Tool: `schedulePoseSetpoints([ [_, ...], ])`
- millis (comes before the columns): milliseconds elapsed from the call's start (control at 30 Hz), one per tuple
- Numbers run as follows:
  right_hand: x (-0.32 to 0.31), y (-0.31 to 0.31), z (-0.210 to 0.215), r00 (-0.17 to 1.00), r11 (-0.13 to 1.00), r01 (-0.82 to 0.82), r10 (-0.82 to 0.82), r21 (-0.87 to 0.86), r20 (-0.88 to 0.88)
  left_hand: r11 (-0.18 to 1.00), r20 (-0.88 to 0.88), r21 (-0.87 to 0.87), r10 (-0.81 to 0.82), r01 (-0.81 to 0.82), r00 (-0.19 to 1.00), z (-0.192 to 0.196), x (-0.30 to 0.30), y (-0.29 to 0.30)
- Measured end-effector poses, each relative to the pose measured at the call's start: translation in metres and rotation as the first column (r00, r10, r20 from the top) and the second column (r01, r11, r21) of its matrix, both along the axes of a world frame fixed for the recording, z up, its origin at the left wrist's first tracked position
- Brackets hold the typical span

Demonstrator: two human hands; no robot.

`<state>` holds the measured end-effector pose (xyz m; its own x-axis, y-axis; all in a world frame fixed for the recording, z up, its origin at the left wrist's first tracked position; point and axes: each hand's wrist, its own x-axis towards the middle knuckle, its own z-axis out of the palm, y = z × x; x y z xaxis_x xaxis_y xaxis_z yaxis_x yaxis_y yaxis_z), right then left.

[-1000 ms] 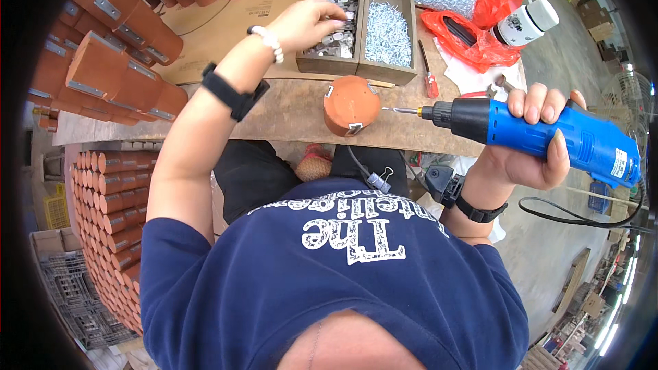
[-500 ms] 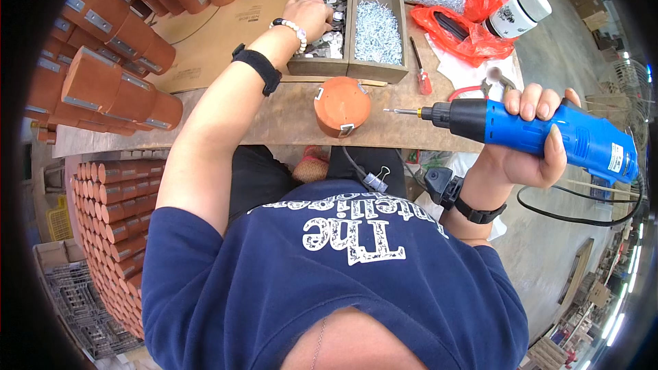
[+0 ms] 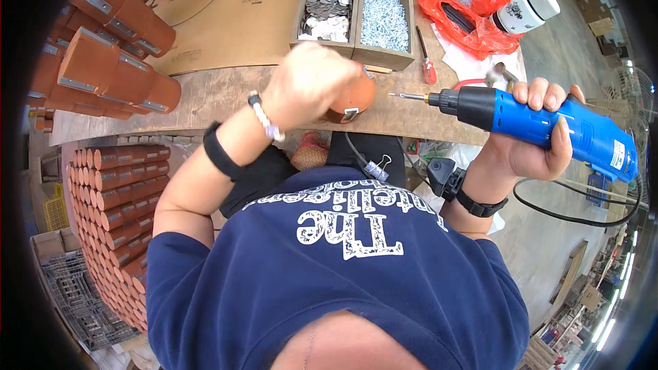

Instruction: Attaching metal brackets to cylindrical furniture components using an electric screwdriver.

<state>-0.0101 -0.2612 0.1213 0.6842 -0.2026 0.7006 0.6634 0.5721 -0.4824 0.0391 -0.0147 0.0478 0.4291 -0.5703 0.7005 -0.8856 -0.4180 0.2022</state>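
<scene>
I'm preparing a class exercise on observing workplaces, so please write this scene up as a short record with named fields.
Left hand: curled fist partly covering an orange-brown cylinder; contents hidden
Right hand: fingers wrapped around a blue power screwdriver
Screwdriver bit: points towards the cylinder, apart from it
Tray: grey metal pieces left, silver screws right
Bench, right side: red-handled screwdriver, red plastic bag, white bottle
Left side: stacked cylinders on the bench, more stacked lower down
</scene>
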Motion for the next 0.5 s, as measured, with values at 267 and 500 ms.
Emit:
schedulePoseSetpoints([
  [267,0.0,0.008,-0.003,0.999,1.0,0.01,-0.011,-0.019,-0.034,1.0,-0.113,0.03,0.008,-0.004,0.994,-0.022,-0.037,0.003],
  [500,0.0,0.019,-0.004,0.998,0.998,-0.015,0.012,-0.053,-0.056,0.976,-0.257,-0.055,0.19,-0.211,0.948,-0.029,-0.053,-0.004],
])
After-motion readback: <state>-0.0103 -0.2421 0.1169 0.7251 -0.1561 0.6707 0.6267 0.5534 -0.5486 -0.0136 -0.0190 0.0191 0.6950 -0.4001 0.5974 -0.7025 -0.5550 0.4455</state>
